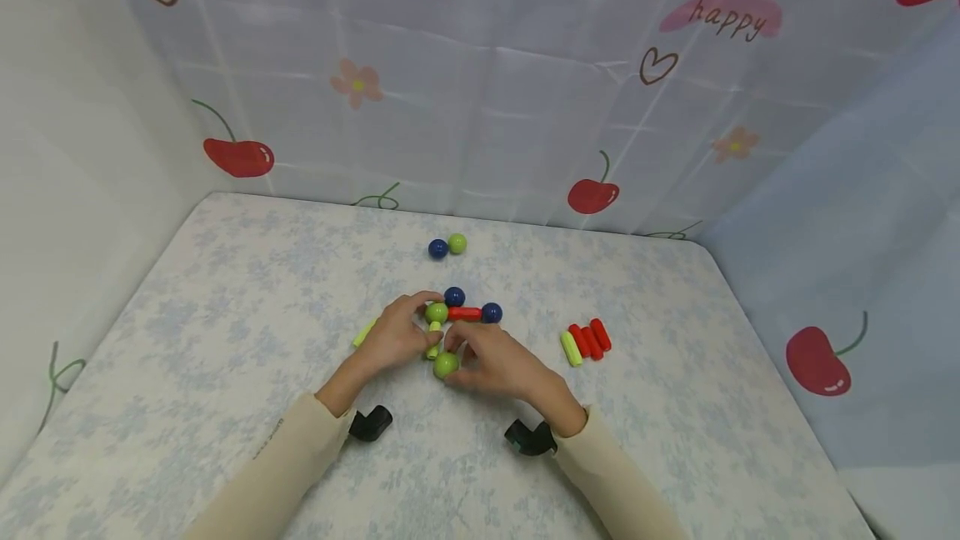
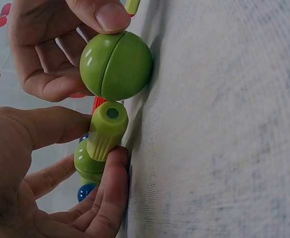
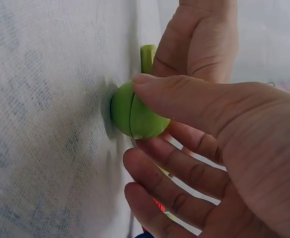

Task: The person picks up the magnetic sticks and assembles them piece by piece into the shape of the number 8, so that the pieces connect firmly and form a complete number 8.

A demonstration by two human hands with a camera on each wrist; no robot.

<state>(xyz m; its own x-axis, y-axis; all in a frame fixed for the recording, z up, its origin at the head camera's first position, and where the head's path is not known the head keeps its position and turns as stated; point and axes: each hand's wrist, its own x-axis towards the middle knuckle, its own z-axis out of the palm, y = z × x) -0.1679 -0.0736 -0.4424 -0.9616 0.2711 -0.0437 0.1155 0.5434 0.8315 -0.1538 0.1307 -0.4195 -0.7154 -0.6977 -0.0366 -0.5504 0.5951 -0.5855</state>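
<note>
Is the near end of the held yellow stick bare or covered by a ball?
Bare: the yellow stick shows its end's dark dot in the left wrist view.

glossy green ball [image 2: 116, 65] just beside the end of a ribbed yellow-green rod [image 2: 105, 133]

Ball pair [image 1: 452, 245] behind assembly [image 1: 465, 314], rods [image 1: 591, 342] right

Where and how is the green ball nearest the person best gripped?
Probably pinch the green ball across its widest part, coming from the right: it is round, and the left hand, holding the yellow-green rod, crowds its left.
</note>
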